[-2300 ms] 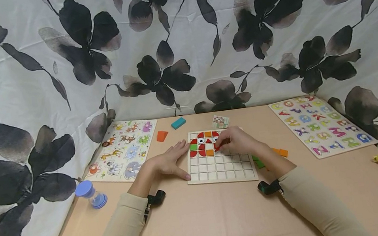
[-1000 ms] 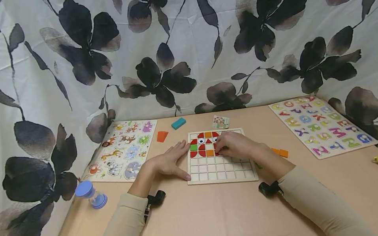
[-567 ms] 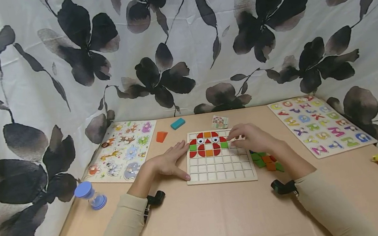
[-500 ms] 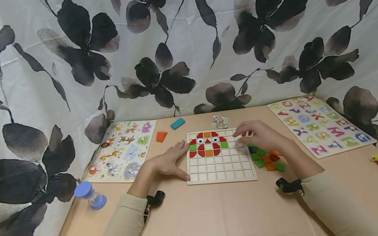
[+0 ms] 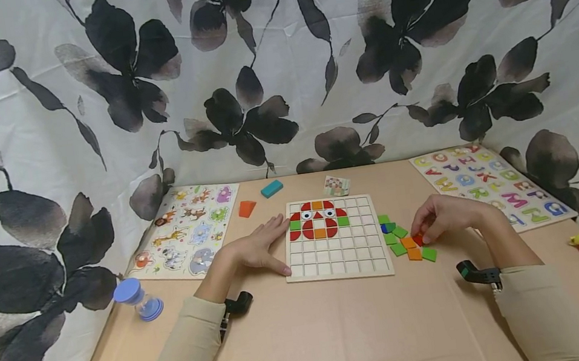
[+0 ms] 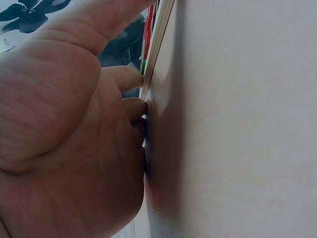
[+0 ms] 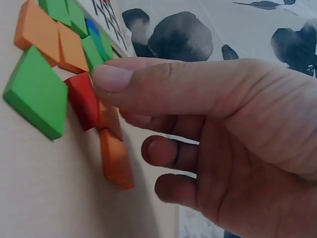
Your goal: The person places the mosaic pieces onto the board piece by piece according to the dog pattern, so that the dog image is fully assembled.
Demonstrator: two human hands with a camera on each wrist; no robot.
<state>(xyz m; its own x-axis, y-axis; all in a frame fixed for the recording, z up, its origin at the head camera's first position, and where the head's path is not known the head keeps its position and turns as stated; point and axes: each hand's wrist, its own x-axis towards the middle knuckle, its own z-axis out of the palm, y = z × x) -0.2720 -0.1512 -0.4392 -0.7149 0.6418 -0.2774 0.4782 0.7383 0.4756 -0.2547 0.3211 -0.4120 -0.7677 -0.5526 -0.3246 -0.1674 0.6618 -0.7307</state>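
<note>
Red piece (image 7: 83, 103) at its fingertips, the right hand (image 5: 450, 214) bends.

I have both arms in over the worktop (image 5: 342, 332) from its near edge, beige-covered down toward the wrists. My left forearm (image 5: 181, 356) slants in toward the middle, and the left grip (image 5: 252, 252) lies spread, fingers (image 5: 273, 226) stretched toward the middle, thumb (image 5: 277, 265) splayed toward the near edge. Its wrist feed gives me the palm. My right forearm (image 5: 549, 317) comes in nearer the right edge, wrist bent so the right grip (image 5: 445, 216) points toward the left edge; its thumb and forefinger make a pinch, the fingers beneath curling palmward.
</note>
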